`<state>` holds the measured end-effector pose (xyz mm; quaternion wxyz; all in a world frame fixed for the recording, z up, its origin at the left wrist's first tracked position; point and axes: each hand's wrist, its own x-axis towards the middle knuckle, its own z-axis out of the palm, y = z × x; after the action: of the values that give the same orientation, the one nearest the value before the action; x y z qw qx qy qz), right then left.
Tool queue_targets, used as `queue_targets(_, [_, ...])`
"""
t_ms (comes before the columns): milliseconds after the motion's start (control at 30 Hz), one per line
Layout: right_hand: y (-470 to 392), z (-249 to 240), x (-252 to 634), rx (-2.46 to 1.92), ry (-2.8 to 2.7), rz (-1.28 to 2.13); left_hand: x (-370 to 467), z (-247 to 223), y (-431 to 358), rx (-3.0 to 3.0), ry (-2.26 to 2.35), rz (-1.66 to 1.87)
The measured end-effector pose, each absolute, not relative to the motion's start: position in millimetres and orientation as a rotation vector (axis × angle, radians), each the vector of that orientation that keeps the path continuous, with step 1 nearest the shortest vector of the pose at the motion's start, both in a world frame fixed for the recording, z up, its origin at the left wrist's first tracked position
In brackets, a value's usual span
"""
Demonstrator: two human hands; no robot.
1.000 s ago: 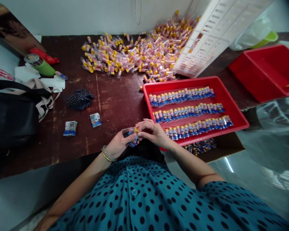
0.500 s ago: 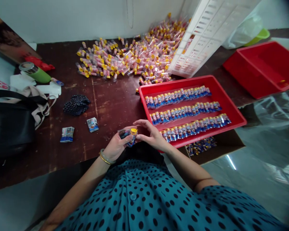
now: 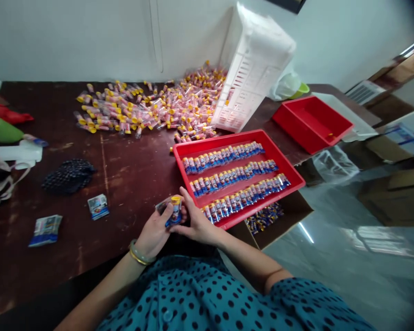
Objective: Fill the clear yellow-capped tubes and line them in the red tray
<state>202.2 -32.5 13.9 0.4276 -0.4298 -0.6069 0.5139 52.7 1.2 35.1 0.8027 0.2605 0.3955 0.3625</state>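
My left hand is closed on a small tube with a yellow cap and a blue printed wrapper; a dark clear packet shows behind its thumb. Against the tube's right side rests my right hand, thumb and fingers apart, near the tray's lower left corner. The red tray holds three slanting rows of similar wrapped tubes. Left of my hands, two small stacks of blue printed packets, one nearer and one farther left, lie on the brown table.
Yellow-capped pink tubes are heaped along the wall beside a leaning white basket. A red bin stands at the right. Below the tray is a cardboard box of tubes. A dark cloth and green bottle lie left.
The view has swung to the right, so the table's things appear farther left and more floor and boxes show. Both hands remain together at the tube, my right fingers now closer around it.
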Motion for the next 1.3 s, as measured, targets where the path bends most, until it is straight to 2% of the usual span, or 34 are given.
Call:
queue_targets(767, [-34,16,197,-1.121,-1.598,1.166,49,43,-1,0.620,0.773,0.840])
queue_targets(1100, [-34,14,195,-1.114,-1.493,1.299,49,43,0,0.628,0.789,0.847])
queue_targets(1300, [-25,31,198,-1.043,-1.334,1.354,49,38,1,0.579,0.936,0.795])
